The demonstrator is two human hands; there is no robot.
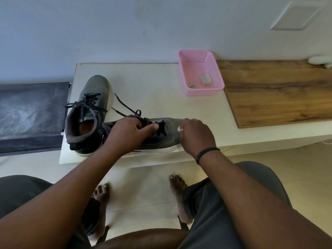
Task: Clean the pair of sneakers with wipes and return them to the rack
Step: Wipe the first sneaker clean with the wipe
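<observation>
Two grey sneakers with black laces stand on a white table (152, 83). One sneaker (93, 97) is upright on the left, its toe pointing away from me. The other sneaker (161, 139) lies along the table's front edge with its toe to the right. My left hand (129, 133) grips this sneaker over the tongue and laces. My right hand (196, 135) is curled at the toe, pinching a small white wipe (179, 129), of which only a corner shows.
A pink perforated basket (218, 81) at the back right of the table holds used grey wipes (205, 79). A wooden board (280, 90) lies to the right, a dark dusty surface (30, 114) to the left. My knees and bare feet are below.
</observation>
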